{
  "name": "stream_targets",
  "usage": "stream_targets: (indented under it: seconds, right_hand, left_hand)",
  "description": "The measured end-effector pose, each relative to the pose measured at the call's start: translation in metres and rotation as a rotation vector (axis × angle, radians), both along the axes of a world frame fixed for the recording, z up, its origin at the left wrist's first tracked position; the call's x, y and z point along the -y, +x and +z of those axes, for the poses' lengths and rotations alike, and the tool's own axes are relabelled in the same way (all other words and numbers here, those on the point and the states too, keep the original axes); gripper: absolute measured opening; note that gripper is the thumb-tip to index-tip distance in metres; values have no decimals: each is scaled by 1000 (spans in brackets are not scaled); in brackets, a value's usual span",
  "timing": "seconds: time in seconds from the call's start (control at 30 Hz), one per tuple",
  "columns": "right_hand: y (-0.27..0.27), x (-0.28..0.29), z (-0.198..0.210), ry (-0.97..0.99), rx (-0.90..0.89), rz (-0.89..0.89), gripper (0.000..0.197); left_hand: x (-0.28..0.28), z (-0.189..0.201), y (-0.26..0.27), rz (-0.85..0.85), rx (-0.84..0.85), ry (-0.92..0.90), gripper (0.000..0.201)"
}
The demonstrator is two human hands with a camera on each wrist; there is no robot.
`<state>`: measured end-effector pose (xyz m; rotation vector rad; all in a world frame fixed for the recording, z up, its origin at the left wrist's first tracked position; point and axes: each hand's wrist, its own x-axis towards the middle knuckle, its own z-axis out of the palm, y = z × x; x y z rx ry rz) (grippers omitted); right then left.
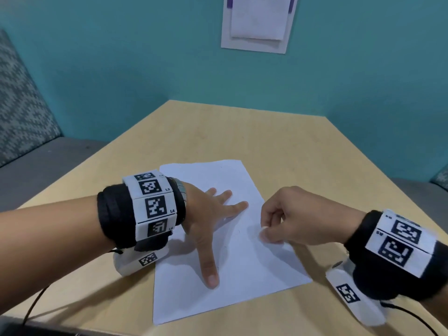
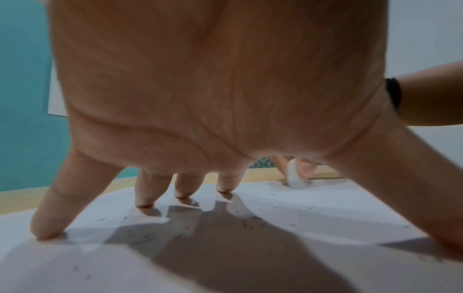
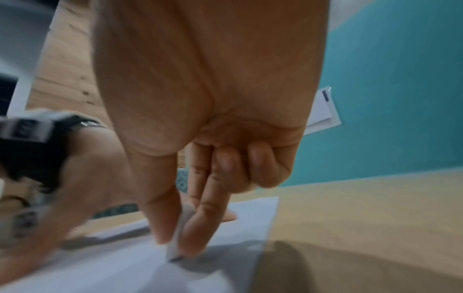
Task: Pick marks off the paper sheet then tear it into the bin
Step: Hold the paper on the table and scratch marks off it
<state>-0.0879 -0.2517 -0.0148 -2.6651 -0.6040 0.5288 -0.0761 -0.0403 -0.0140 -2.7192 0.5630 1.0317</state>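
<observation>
1. A white paper sheet lies flat on the wooden table, angled, near the table's front edge.
2. The left hand is spread wide, palm down, with straight fingers and thumb pressing on the sheet's left half.
3. The right hand is over the sheet's right edge, fingers curled, pinching a small white eraser between thumb and forefingers.
4. The eraser's tip touches the paper, just to the right of the left hand's fingers.
5. Small grey specks are scattered on the sheet around the left hand.
6. Papers hang on the teal wall behind.
</observation>
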Motion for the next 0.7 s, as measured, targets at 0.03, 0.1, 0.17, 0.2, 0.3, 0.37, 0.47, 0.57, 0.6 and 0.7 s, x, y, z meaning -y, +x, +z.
stream_targets:
  seconds: [0.03, 0.1, 0.17, 0.2, 0.3, 0.37, 0.47, 0.57, 0.6, 0.7]
  right_hand:
    - [-6, -2, -1, 0, -42, 32, 13]
    - [-19, -9, 0, -9, -135, 94, 11]
    - [-16, -9, 3, -35, -112, 97, 11]
    - [-10, -7, 3, -44, -62, 69, 12]
    - [-3, -4, 4, -40, 35, -7, 13]
    - [-12, -9, 3, -30, -32, 55, 12]
    - [-24, -16, 5, -50, -163, 124, 13]
    - [-6, -6, 7, -41, -36, 0, 14]
    - [-4, -5, 7, -25, -2, -35, 14]
    - [-14, -11, 2, 6, -65, 11, 12]
  left_hand:
    - [0, 0, 0, 3, -4, 4, 156]
    - [0, -1, 1, 7, -10, 19, 157]
    - [1, -1, 1, 9, -9, 26, 156]
    - [1, 0, 1, 7, -7, 25, 156]
    - [0, 0, 1, 5, -4, 15, 156]
    - [0, -1, 1, 5, -6, 15, 156]
    - [1, -1, 0, 4, -5, 11, 155]
    - [0, -1, 1, -1, 2, 3, 156]
    - [0, -2, 1, -2, 1, -1, 156]
    - [-2, -3, 1, -7, -5, -8, 156]
